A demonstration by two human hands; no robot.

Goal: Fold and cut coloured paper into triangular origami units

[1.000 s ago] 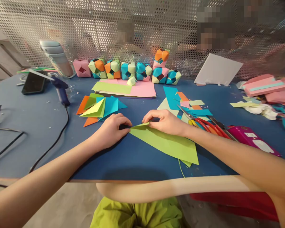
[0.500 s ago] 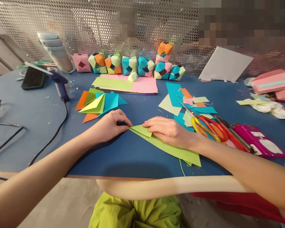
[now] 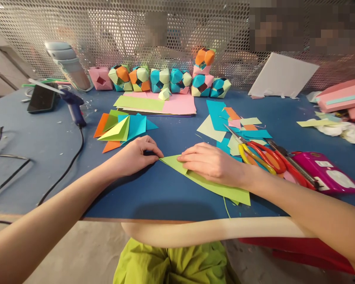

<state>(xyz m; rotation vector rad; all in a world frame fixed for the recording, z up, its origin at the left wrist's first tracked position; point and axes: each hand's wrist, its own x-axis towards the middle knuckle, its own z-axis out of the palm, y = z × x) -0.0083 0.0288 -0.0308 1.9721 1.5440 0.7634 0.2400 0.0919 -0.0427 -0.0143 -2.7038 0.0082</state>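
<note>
My left hand (image 3: 137, 156) has thumb and forefinger closed in a pinch on the pointed left tip of a light green folded sheet of paper (image 3: 225, 189). My right hand (image 3: 210, 161) lies flat over the upper part of that sheet, fingers extended and pressing on a folded flap, and it hides much of the upper edge. Just beyond my left hand is a group of folded paper pieces (image 3: 121, 128) in orange, green and blue. Scissors (image 3: 257, 157) with red and yellow handles lie beside my right wrist, on paper scraps (image 3: 219, 118).
Several folded paper cubes (image 3: 159, 81) line the back by a perforated metal screen (image 3: 127, 39). Stacked paper sheets (image 3: 180, 104) lie before them. A glue gun (image 3: 73, 106) with a cord stands left, near a phone (image 3: 42, 98). A magenta packet (image 3: 325, 171) and a cutter (image 3: 292, 165) are at right.
My right fingers have shifted slightly along the folded flap of the green paper. My left pinch stays at the tip.
</note>
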